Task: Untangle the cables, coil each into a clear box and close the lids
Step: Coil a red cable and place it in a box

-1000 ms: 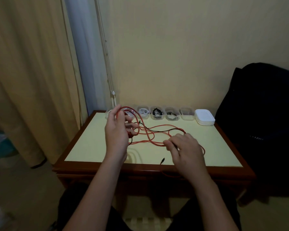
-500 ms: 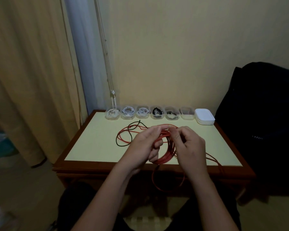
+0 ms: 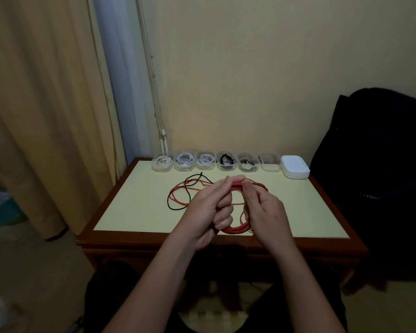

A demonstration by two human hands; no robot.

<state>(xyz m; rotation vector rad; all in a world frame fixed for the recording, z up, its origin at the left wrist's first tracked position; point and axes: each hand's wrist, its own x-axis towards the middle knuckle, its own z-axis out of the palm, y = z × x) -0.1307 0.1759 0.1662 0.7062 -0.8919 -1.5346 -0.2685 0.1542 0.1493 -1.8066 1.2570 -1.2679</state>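
Red cable (image 3: pixel 235 230): partly gathered into a coil, held just above the near edge of the table (image 3: pixel 135 207); loose red strands trail back across the mat.

Left hand (image 3: pixel 205 212): fingers curled round the coil's left side. Right hand (image 3: pixel 265 210): pinches the strands near the top.

Black cable (image 3: pixel 168 202): on the mat, crossing the loose red loops. Knotted in or merely overlaid, hard to tell in this dim light.

Far edge: row of clear boxes (image 3: pixel 205 168), five with coiled cables inside; sixth box (image 3: pixel 270 163) looks empty. None lidded. White lids (image 3: pixel 296 168) stacked at the row's right end.

Judgement: coiling well past halfway. Red and black are left, and every lid remains to close.
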